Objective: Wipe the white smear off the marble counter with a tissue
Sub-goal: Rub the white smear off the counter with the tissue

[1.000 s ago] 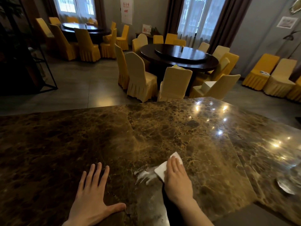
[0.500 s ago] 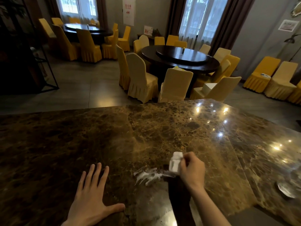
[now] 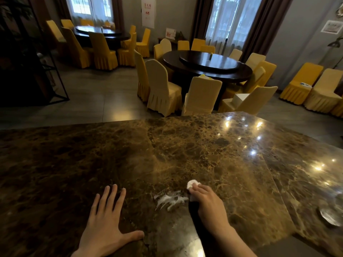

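Note:
A streaky white smear (image 3: 169,199) lies on the dark brown marble counter (image 3: 185,154), near its front edge. My right hand (image 3: 207,201) presses a crumpled white tissue (image 3: 192,184) onto the counter at the smear's right end; the tissue shows past my fingertips and under my palm. My left hand (image 3: 107,225) rests flat on the marble to the left of the smear, fingers spread, holding nothing.
A shiny round metal object (image 3: 330,216) sits on the counter at the far right. Beyond the counter's far edge stand round dark tables (image 3: 207,65) ringed with yellow and beige covered chairs (image 3: 163,89).
My right hand lifted the tissue off the counter, bunched it up, and has set it down again at the smear's right end. My left hand has stayed put.

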Tool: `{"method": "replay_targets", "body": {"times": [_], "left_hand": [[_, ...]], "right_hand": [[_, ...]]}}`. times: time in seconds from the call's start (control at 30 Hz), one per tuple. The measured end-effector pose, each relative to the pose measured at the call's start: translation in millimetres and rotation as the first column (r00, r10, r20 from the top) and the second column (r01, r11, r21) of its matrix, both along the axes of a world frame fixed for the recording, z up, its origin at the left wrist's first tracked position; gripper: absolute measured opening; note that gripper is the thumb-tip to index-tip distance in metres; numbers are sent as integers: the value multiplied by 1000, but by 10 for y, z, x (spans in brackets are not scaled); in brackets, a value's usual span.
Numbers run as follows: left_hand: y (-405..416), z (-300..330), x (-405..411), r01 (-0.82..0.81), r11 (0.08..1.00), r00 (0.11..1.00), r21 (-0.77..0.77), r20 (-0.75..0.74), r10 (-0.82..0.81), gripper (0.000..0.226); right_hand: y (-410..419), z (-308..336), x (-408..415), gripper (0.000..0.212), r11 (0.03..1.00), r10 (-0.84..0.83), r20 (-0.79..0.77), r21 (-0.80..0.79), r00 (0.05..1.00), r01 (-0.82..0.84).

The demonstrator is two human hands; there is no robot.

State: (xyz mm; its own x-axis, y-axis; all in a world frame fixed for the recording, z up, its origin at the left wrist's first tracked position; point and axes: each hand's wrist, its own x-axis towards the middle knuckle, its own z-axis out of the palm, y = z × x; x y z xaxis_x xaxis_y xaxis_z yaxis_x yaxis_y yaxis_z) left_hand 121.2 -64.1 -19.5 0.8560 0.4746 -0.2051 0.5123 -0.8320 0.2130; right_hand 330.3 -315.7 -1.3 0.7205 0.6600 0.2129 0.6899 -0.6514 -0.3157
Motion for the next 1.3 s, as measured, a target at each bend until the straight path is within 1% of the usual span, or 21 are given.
{"method": "replay_targets", "body": {"times": [0.1,0.17,0.2,0.27,0.33,0.37,0.43,0.53,0.57,0.63,0.7,0.77,0.8,0.83,0.9,0.93,1.03,1.1,1.17,1.23,1.3], "left_hand": [[4,-15,-8,2,1000,1000,0,2,-2,151],[6,-30,-7,4,1000,1000,10,-12,-4,150],[6,-36,-4,2,1000,1000,14,-16,-2,150],[2,-41,1,3,1000,1000,25,-20,-3,150],[3,-39,-7,4,1000,1000,30,-18,-4,150],[4,-39,-8,2,1000,1000,28,-15,-2,150],[3,-35,-12,6,999,1000,33,-13,-6,150],[3,-39,-19,9,999,1000,47,-25,-8,149],[5,-46,-17,3,999,1000,42,-22,-2,149],[4,-55,-11,1,999,1000,39,-15,-1,149],[10,-66,-16,3,999,1000,38,-7,-3,149],[9,-78,-20,0,999,1000,32,0,0,148],[6,-79,-20,-1,999,1000,34,3,1,148],[4,-78,-23,-1,999,1000,35,5,1,148],[3,-77,-23,-5,999,1000,35,12,5,148],[2,-75,-26,-5,999,1000,35,13,4,148],[5,-79,-27,-4,999,1000,32,20,3,148],[8,-89,-20,-6,999,1000,34,28,5,147],[7,-93,-26,-3,1000,999,31,33,2,147],[13,-100,-23,-11,1000,999,25,45,10,148],[7,-93,-22,-5,999,1000,39,25,4,148]], "right_hand": [[-140,57,200,43,978,-201,-54,36,978,203],[-93,90,179,44,963,-267,-50,31,962,269],[-25,113,108,43,968,-248,-45,24,968,249],[107,113,-93,37,990,-137,-55,35,989,139],[145,94,-225,29,997,-15,-48,69,999,18],[136,102,-216,23,997,4,-63,75,998,0],[74,122,-61,17,996,-61,-108,65,992,68],[-5,147,133,24,962,-257,-133,55,957,266],[6,158,113,23,955,-286,-116,52,951,293],[82,144,-44,16,972,-233,-67,12,970,235],[170,73,-258,15,994,-103,-48,-31,994,101],[199,59,-384,12,1000,4,-97,-14,995,-6],[192,91,-373,11,1000,12,-130,27,991,-8],[169,136,-312,10,995,-28,-154,94,988,43],[74,233,-63,14,944,-194,-163,237,967,229],[-1,277,95,17,913,-281,-152,262,948,313],[-245,333,443,17,866,-466,-116,145,877,479],[-326,258,493,15,862,-501,-118,20,857,506],[-295,164,394,16,887,-461,-93,-56,882,458],[-145,125,230,16,915,-402,-67,-46,913,400],[74,121,45,15,956,-293,-40,-41,955,292]]}}
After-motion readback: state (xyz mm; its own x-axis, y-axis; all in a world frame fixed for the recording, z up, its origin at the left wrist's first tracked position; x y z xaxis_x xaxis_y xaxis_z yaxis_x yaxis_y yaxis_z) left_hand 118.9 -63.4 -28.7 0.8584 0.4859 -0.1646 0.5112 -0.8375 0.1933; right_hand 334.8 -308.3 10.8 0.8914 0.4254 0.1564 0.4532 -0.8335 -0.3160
